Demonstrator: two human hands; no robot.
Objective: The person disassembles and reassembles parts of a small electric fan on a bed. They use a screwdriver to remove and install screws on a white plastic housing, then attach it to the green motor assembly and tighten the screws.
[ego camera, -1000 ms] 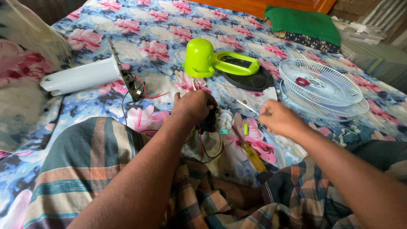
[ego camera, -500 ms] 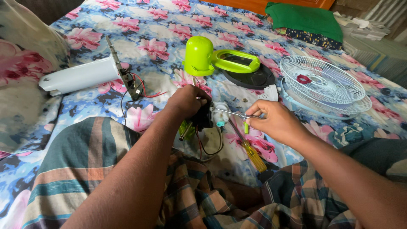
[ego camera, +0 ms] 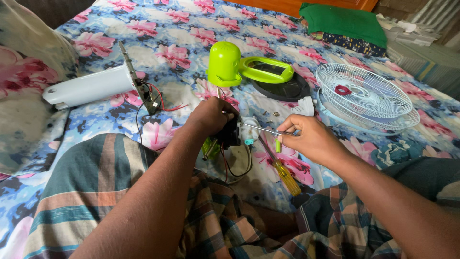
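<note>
My left hand (ego camera: 211,115) grips a small black fan motor (ego camera: 233,134) with wires hanging below it. My right hand (ego camera: 309,139) pinches a thin metal screwdriver (ego camera: 261,128) whose tip points left into the white part of the motor. A yellow-handled screwdriver (ego camera: 285,175) lies on the floral bedsheet (ego camera: 182,33) just below my right hand. Both hands work above my lap, over a checked cloth.
A lime-green fan body and base (ego camera: 239,67) stands behind the hands. White wire fan guards (ego camera: 366,98) lie at right. A white housing with a circuit board and red wires (ego camera: 96,86) lies at left. A green cloth (ego camera: 345,21) sits far back.
My right hand rose from the sheet with the thin screwdriver and brought its tip to the motor. My left hand lifted the motor slightly and turned it toward the right hand.
</note>
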